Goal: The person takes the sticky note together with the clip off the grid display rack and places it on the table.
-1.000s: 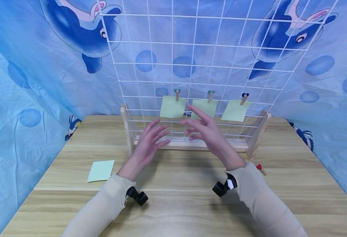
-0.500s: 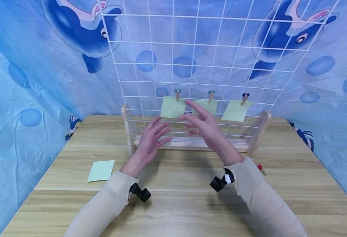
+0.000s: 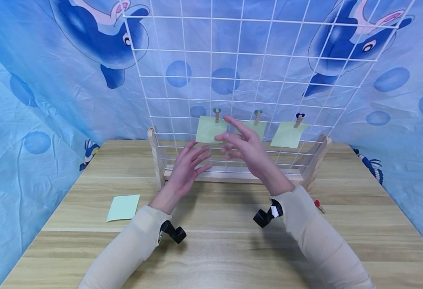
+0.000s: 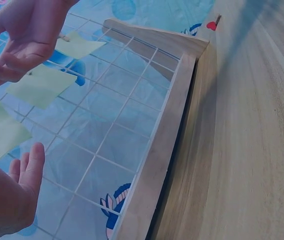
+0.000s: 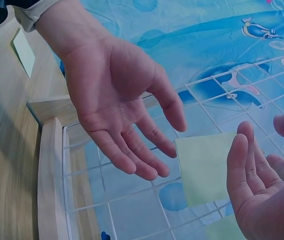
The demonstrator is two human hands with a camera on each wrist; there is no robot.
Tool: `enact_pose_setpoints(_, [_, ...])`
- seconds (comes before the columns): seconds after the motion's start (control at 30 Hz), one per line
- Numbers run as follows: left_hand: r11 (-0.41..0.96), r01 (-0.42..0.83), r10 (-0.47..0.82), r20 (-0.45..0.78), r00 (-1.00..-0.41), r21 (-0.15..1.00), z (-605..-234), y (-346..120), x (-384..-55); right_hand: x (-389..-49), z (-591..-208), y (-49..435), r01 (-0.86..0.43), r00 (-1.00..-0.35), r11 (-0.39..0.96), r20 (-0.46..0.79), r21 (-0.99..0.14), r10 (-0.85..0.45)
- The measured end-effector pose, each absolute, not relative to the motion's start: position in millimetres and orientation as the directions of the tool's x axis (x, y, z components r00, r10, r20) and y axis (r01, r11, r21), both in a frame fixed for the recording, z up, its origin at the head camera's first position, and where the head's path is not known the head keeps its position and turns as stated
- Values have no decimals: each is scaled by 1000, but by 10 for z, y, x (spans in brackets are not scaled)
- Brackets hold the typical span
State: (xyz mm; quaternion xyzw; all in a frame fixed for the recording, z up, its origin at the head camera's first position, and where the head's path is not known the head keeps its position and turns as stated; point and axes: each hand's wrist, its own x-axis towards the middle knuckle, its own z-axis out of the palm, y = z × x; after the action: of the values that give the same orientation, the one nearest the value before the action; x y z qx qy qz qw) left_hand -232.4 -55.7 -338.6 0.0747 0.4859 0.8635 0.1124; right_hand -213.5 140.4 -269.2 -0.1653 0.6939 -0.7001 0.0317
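Three pale green paper notes hang in a row on a white wire grid [image 3: 238, 76], each under a small wooden clothespin. My left hand [image 3: 184, 170] is below the left note [image 3: 208, 130], palm turned inward, its fingers relaxed and holding nothing. In front of the gap between that note and the middle note [image 3: 259, 129] is my right hand [image 3: 251, 154], fingers spread and loosely bent, also holding nothing. It partly covers the middle note. Farther right, the right note [image 3: 289, 134] hangs tilted from its clothespin [image 3: 299, 120]. Whether any fingertip touches paper, I cannot tell.
A loose green note [image 3: 123, 207] lies on the wooden table at left. One clothespin with a red heart [image 3: 318, 206] lies at right, near the rack's wooden foot [image 3: 314, 164]. A blue cloth [image 3: 34, 104] with cartoon dolphins hangs behind.
Both hands have risen slightly. The right hand has drifted left toward the left note, while the left hand has shifted a little right. The notes and clothespins have stayed in place.
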Motion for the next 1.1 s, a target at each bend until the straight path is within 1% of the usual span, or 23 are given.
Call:
enact_pose_setpoints(0.33, [-484,-117,265,18,-964,867,-3352,-534,-2346,-2201,-2604,1336,-175,-945,-38,179,-984,-276])
enact_pose_setpoints(0.57, [-495,-117,277,29,-960,861,-3330,-515,-2360,-2240,-2541,1297,-186,-942,-37,189,-982,-279])
enact_pose_setpoints(0.83, [-483,-116,278,26,-960,868,-3312,-491,-2371,-2296,-2507,1260,-174,-948,-48,181,-984,-261])
enact_pose_setpoints(1.1, [-488,-115,281,31,-959,865,-3309,-497,-2376,-2377,-2493,1243,-169,-952,-29,170,-985,-253])
